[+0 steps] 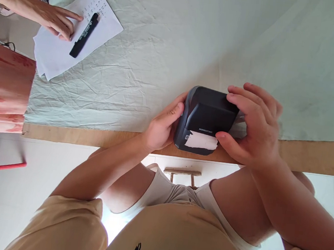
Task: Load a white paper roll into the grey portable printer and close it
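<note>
Black NIIMBOT device (211,112), left hand (161,127) clasping its side, right hand (257,128) spread against it

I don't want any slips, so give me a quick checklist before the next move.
1. Left hand gripping the printer: ok, thumb at its side.
2. Right hand at the printer: ok, thumb and a fingertip at its right side.
3. White strip neat: not ok, ragged edges.
4. Printer powered on: cannot tell.
5. Co-worker's hand clear of the printer: ok, over at the papers.
6. Marker out of the way: ok, lying on the papers.
</note>
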`<control>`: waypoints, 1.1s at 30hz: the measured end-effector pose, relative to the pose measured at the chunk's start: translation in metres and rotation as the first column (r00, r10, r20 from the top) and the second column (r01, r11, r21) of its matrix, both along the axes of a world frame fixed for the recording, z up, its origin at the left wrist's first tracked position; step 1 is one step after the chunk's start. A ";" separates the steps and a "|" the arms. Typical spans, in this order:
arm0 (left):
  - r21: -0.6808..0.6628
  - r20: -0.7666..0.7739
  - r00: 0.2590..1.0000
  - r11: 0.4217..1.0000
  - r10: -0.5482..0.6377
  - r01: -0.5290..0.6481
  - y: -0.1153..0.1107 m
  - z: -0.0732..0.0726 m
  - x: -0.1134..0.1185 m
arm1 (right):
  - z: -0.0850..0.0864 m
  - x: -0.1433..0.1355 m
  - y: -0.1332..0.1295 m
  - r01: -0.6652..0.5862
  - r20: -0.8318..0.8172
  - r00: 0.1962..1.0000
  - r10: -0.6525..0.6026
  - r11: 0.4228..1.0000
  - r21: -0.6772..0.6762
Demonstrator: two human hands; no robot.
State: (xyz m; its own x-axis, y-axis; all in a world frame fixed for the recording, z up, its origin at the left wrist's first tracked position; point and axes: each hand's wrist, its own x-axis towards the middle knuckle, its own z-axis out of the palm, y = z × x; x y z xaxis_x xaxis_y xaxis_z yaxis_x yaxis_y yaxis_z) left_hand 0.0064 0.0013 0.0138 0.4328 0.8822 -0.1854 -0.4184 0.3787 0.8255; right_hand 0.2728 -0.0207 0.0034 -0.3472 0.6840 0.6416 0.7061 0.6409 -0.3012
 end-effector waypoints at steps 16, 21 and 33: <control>0.089 -0.001 1.000 0.996 0.021 -0.021 0.000 0.007 0.000 | 0.000 -0.008 -0.001 0.007 -0.007 1.000 -0.006 1.000 0.015; 0.050 -0.023 0.999 0.998 0.037 -0.036 0.000 0.008 0.002 | -0.001 -0.013 -0.006 0.066 0.053 0.997 -0.064 0.997 -0.037; 0.075 -0.052 0.999 0.997 -0.013 0.017 -0.001 -0.004 -0.003 | 0.012 -0.019 0.009 0.116 -0.180 0.982 -0.052 0.924 0.365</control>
